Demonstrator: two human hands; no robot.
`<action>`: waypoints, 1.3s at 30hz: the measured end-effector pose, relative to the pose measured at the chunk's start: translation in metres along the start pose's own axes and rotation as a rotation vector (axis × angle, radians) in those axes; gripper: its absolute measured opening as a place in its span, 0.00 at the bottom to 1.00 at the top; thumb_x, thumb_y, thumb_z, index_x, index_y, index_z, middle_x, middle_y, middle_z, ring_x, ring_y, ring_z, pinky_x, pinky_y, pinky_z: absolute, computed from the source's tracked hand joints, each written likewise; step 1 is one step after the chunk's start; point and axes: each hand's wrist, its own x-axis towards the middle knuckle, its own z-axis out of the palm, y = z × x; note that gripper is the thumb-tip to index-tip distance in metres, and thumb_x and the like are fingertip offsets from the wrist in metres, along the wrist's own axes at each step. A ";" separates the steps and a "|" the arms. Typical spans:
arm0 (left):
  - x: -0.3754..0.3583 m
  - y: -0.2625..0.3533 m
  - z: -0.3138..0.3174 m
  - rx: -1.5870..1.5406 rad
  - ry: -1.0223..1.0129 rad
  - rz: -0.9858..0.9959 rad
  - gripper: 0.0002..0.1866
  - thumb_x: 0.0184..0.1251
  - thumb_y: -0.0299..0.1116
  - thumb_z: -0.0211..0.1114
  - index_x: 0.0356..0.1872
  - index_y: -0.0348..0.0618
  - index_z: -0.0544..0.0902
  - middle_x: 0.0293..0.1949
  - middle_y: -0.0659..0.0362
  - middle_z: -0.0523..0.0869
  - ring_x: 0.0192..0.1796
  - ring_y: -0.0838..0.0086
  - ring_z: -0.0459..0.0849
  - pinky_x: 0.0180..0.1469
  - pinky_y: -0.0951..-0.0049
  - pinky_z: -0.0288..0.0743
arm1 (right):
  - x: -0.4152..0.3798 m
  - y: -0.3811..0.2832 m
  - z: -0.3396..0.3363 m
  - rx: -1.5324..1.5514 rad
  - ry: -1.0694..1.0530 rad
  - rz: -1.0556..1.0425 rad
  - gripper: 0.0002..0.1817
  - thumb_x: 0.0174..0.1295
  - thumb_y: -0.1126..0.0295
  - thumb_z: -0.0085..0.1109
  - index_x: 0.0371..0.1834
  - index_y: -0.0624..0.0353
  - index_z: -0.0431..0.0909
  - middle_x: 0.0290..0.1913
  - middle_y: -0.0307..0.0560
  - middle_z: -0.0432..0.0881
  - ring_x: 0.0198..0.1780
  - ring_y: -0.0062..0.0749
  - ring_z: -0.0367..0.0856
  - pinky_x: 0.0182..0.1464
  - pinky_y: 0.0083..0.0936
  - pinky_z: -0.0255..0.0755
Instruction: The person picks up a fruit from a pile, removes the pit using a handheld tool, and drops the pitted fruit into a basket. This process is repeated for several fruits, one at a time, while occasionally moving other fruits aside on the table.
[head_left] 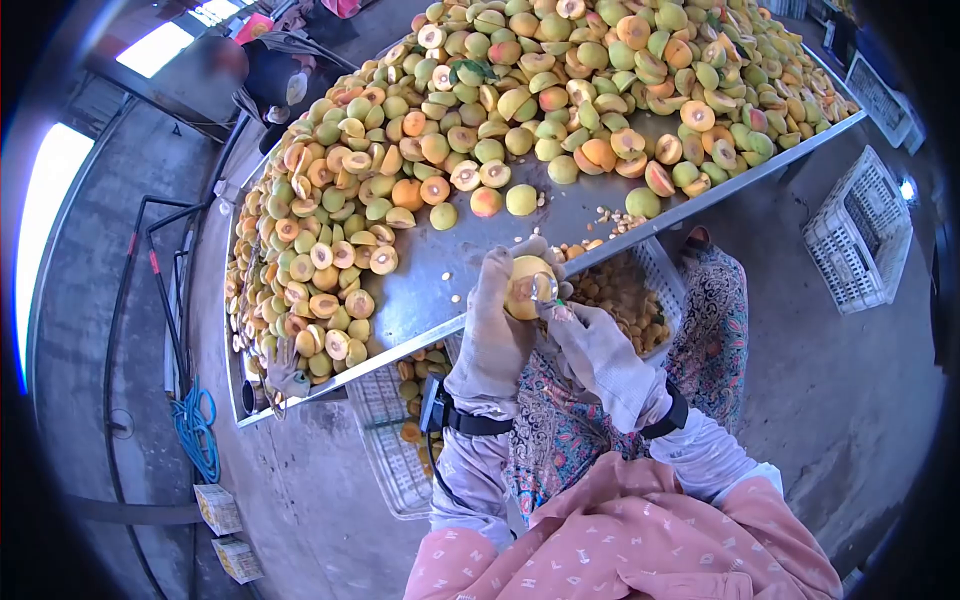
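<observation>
My gloved left hand (500, 320) is closed around a yellow peach (522, 287), its cut face turned toward me. In my gloved right hand (600, 352) is a small shiny metal pitting tool (546, 288), its tip against the fruit. The fingers hide its handle. Both hands are just over the near edge of the metal table (430, 300). Loose pits (615, 222) lie on the table close beyond them. Under my right hand, a crate (660, 285) holds cut peach pieces (620, 300).
A large heap of halved peaches (560, 90) covers much of the table. A loose glove (286, 370) lies at its left corner. Below stands a white crate (385, 430) of fruit; another white crate (860, 235) is at right. A person (270, 75) is at the far left.
</observation>
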 end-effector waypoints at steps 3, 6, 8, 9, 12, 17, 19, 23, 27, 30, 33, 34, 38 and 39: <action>-0.011 0.004 0.013 0.160 0.146 0.038 0.28 0.77 0.56 0.54 0.52 0.36 0.79 0.42 0.53 0.85 0.37 0.68 0.86 0.38 0.70 0.83 | -0.010 -0.001 0.003 -0.149 0.031 -0.079 0.24 0.74 0.50 0.53 0.50 0.64 0.81 0.34 0.52 0.85 0.36 0.38 0.82 0.43 0.36 0.75; -0.017 0.004 0.021 0.154 0.208 0.026 0.27 0.77 0.55 0.52 0.51 0.36 0.80 0.40 0.53 0.86 0.35 0.68 0.86 0.38 0.71 0.83 | -0.021 -0.015 0.005 -0.303 0.061 -0.100 0.27 0.73 0.46 0.50 0.50 0.61 0.82 0.38 0.61 0.86 0.43 0.55 0.85 0.47 0.42 0.75; -0.017 -0.004 0.030 0.127 0.244 0.083 0.27 0.78 0.54 0.52 0.50 0.35 0.80 0.39 0.53 0.86 0.34 0.69 0.86 0.37 0.71 0.83 | -0.023 -0.016 0.005 -0.348 0.109 -0.118 0.27 0.73 0.45 0.50 0.49 0.62 0.82 0.38 0.61 0.85 0.44 0.55 0.85 0.47 0.43 0.76; -0.016 -0.006 0.033 0.101 0.278 0.136 0.27 0.78 0.54 0.52 0.49 0.35 0.80 0.39 0.53 0.86 0.34 0.69 0.86 0.36 0.71 0.83 | -0.024 -0.017 0.005 -0.347 0.109 -0.117 0.27 0.73 0.45 0.50 0.49 0.62 0.82 0.38 0.61 0.85 0.44 0.55 0.85 0.47 0.43 0.76; -0.018 -0.011 0.031 0.160 0.292 0.116 0.25 0.78 0.51 0.51 0.49 0.34 0.80 0.38 0.52 0.86 0.33 0.70 0.85 0.35 0.71 0.84 | -0.028 -0.016 0.002 -0.349 0.116 -0.140 0.28 0.73 0.45 0.50 0.49 0.62 0.82 0.38 0.63 0.85 0.44 0.57 0.84 0.48 0.44 0.75; -0.018 -0.009 0.035 0.259 0.318 0.089 0.23 0.78 0.47 0.50 0.46 0.34 0.81 0.35 0.52 0.87 0.31 0.71 0.85 0.33 0.72 0.83 | -0.021 0.004 0.003 0.176 -0.174 -0.137 0.29 0.76 0.47 0.46 0.39 0.67 0.79 0.24 0.49 0.80 0.27 0.36 0.81 0.30 0.31 0.74; -0.015 -0.009 0.035 0.288 0.333 0.104 0.21 0.78 0.45 0.50 0.45 0.34 0.82 0.35 0.52 0.87 0.30 0.72 0.85 0.32 0.73 0.83 | -0.027 -0.006 -0.012 0.196 -0.289 -0.075 0.29 0.77 0.47 0.43 0.34 0.65 0.78 0.20 0.44 0.76 0.21 0.30 0.76 0.24 0.27 0.69; -0.008 -0.022 0.020 0.478 0.286 0.184 0.18 0.79 0.40 0.52 0.43 0.35 0.84 0.36 0.53 0.88 0.31 0.74 0.85 0.31 0.75 0.81 | -0.032 -0.020 -0.020 0.352 -0.508 0.166 0.29 0.78 0.46 0.36 0.23 0.53 0.70 0.13 0.34 0.65 0.10 0.21 0.59 0.13 0.22 0.54; -0.010 -0.010 0.018 0.382 0.091 0.011 0.20 0.78 0.46 0.54 0.44 0.37 0.82 0.35 0.55 0.87 0.33 0.74 0.83 0.34 0.74 0.79 | -0.037 -0.030 -0.024 0.541 -0.607 0.427 0.29 0.77 0.44 0.36 0.17 0.46 0.65 0.10 0.28 0.57 0.09 0.17 0.51 0.11 0.20 0.47; -0.008 -0.016 0.024 -0.038 0.056 -0.212 0.24 0.78 0.53 0.51 0.47 0.39 0.79 0.35 0.55 0.85 0.33 0.72 0.82 0.35 0.72 0.79 | -0.046 -0.045 -0.023 0.579 -0.567 0.511 0.30 0.77 0.42 0.37 0.17 0.45 0.66 0.10 0.28 0.56 0.08 0.17 0.50 0.10 0.19 0.45; -0.010 -0.021 0.030 0.010 0.116 -0.180 0.24 0.78 0.52 0.50 0.49 0.39 0.78 0.36 0.56 0.84 0.34 0.74 0.80 0.35 0.74 0.79 | -0.033 -0.020 -0.028 0.716 -0.676 0.493 0.31 0.77 0.42 0.36 0.17 0.46 0.66 0.09 0.28 0.56 0.08 0.16 0.50 0.09 0.19 0.46; -0.008 -0.025 0.026 0.006 0.123 -0.184 0.24 0.78 0.52 0.50 0.49 0.39 0.78 0.36 0.56 0.84 0.34 0.74 0.80 0.35 0.74 0.79 | -0.029 -0.008 -0.028 0.793 -0.730 0.443 0.31 0.77 0.41 0.37 0.17 0.46 0.66 0.09 0.28 0.56 0.08 0.17 0.50 0.09 0.20 0.45; -0.013 -0.023 -0.004 -0.066 0.264 0.010 0.22 0.82 0.42 0.44 0.51 0.33 0.79 0.37 0.55 0.84 0.34 0.72 0.81 0.33 0.76 0.77 | -0.029 0.004 -0.033 0.898 -0.801 0.360 0.31 0.78 0.42 0.35 0.17 0.46 0.66 0.09 0.29 0.55 0.08 0.18 0.51 0.09 0.19 0.45; -0.019 -0.025 -0.045 -0.058 0.236 0.007 0.12 0.77 0.33 0.56 0.53 0.37 0.75 0.42 0.52 0.84 0.41 0.72 0.84 0.41 0.76 0.81 | -0.029 0.008 -0.038 0.861 -0.712 0.329 0.31 0.77 0.41 0.36 0.18 0.47 0.67 0.09 0.29 0.56 0.08 0.18 0.51 0.10 0.20 0.46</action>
